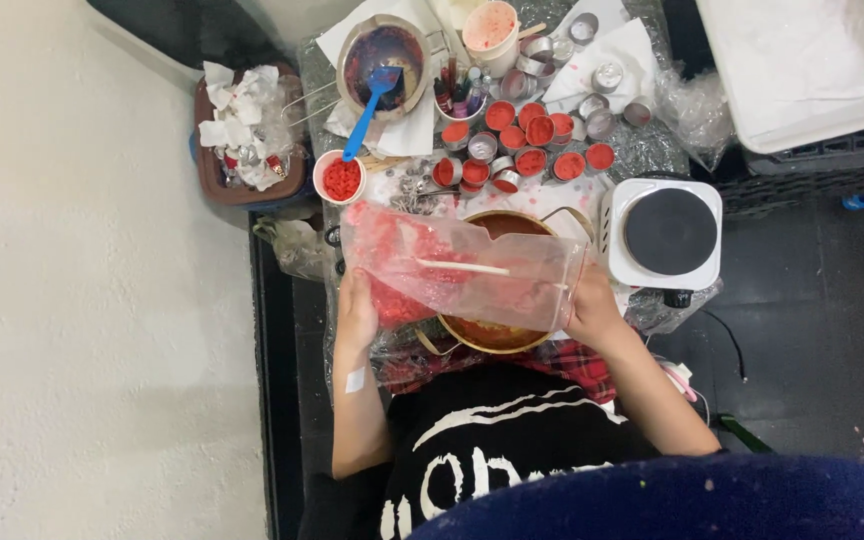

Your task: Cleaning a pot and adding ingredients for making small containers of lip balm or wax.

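Observation:
A clear plastic bag [472,270] with red wax bits gathered at its left end is held flat over a metal pot [497,335] of dark red liquid. My left hand [356,310] grips the bag's left end. At the right end, my right hand [592,310] holds the bag's open edge. A thin wooden stick [462,267] lies across the bag.
Several small round tins [532,145], some filled with red wax, stand behind the pot. A white cup of red bits [340,178], a stained pot with a blue spatula [384,62], a white electric hotplate [667,232] at right and a brown bin of tissues [247,135] at left surround them.

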